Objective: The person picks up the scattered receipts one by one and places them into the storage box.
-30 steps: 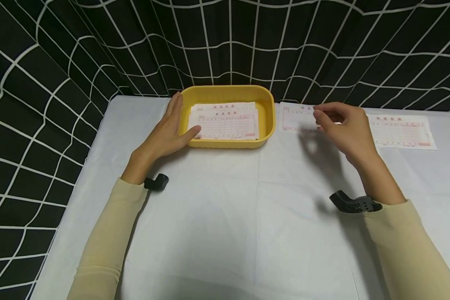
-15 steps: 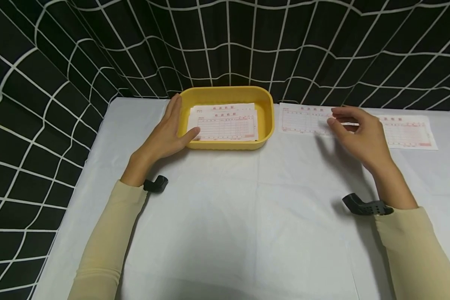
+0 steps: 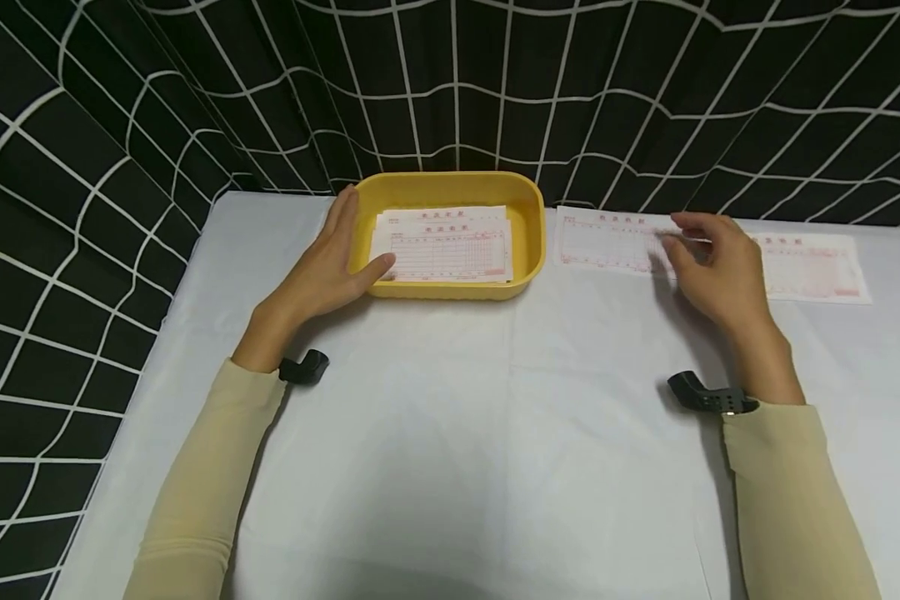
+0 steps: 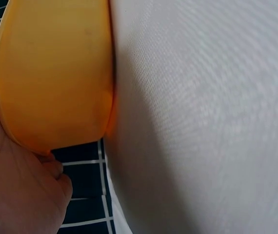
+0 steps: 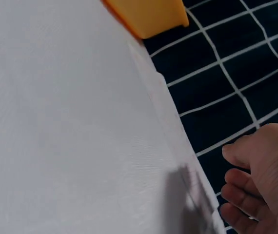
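A yellow plastic tray [image 3: 450, 291] stands at the back of the table with overlapping receipt slips [image 3: 442, 258] printed in red inside. My left hand [image 3: 311, 275] rests against its left end, fingers straight along the outside and thumb over the front rim. In the left wrist view, the palm lies against the tray wall [image 4: 56, 73]. Right of the tray, a receipt slip [image 3: 607, 242] lies flat. Over its right end is my right hand [image 3: 727, 275], fingers loosely bent, holding nothing. Another slip [image 3: 817, 267] lies farther right, its left end hidden by that hand.
White cloth [image 3: 420, 433] covers the table. A black curtain with white grid lines [image 3: 457, 83] hangs along the back edge and down the left side. Both wrists carry a black camera mount [image 3: 708, 393].
From one second ago, my right hand has moved right along the middle slip, uncovering more of its print. Over the last half second it has shifted only slightly. My left hand stays on the tray.
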{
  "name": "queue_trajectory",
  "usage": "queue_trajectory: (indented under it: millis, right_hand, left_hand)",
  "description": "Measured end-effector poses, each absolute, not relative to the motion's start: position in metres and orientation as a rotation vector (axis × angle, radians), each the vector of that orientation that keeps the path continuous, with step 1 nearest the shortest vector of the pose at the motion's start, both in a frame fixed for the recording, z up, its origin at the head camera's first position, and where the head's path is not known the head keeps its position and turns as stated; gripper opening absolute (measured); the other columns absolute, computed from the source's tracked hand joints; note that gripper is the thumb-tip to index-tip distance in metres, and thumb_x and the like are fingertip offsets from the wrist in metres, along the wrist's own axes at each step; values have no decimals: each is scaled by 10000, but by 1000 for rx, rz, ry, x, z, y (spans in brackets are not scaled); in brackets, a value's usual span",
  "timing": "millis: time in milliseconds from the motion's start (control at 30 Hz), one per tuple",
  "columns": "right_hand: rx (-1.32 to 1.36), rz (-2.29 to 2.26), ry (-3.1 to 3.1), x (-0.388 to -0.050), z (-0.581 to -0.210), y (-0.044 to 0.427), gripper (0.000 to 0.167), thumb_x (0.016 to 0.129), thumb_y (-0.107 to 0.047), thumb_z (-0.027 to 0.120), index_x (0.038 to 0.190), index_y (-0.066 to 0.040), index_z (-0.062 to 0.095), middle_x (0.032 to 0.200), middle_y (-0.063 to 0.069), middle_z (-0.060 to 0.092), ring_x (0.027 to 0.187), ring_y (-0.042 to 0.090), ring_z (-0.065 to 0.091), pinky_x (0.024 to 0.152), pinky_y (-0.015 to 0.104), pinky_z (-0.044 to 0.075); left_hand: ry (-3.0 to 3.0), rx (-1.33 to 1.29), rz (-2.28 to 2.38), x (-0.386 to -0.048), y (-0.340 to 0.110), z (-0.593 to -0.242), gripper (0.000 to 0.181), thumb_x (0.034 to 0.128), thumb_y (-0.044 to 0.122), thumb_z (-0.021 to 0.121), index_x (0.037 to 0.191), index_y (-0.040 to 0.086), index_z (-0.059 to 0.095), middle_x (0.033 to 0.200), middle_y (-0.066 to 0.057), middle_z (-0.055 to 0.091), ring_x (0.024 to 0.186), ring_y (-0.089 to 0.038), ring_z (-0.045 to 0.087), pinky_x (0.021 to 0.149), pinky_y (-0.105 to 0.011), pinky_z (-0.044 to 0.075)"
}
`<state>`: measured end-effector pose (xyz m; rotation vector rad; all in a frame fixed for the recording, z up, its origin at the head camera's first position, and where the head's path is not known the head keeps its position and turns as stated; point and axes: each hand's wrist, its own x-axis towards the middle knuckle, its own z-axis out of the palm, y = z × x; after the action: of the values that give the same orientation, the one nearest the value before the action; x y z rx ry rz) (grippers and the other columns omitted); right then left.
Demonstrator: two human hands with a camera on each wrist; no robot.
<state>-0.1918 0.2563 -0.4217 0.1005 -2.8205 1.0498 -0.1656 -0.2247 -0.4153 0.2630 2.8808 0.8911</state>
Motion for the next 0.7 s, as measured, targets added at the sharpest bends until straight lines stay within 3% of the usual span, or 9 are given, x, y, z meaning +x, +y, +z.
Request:
queue_trajectory:
  millis: [133,200,267,700]
  right_hand:
    - [112,998,-2830,-192,-428,256,459,1047,-217,579,1451,-2,615,1478,284,583,1380,461,537,1161,583,403]
    - [139,977,-2845,-195,-430,255,469,1043,-226,591,1448,9,611,1502,293,560,1424,479,492,1196,632,347]
    - [157,961,-2864,-196,-431,253,480,1038,-239,604,1443,19,607,1520,297,537,1469,491,445,1239,648,292]
    - [181,889,-2999,-200,-440,257,615,1044,-306,610,1550,17,475,1661,294,376,1576,499,299,1298,656,209]
  left_hand:
    - [2878,281,894,-166,-222,-415,1054,997,566,575,1707,114,-59,1808,-35,-98,1684,-230,61,1348,-503,196]
    - [2879,268,889,-165,-222,-415,1055,996,562,575,1707,111,-60,1808,-39,-99,1684,-232,60,1349,-504,193]
    - [2878,258,890,-164,-224,-414,1055,995,561,575,1706,110,-61,1808,-37,-102,1685,-232,55,1350,-507,188]
    - [2877,263,883,-163,-227,-416,1060,996,581,567,1705,122,-73,1806,-22,-116,1685,-212,41,1351,-499,187]
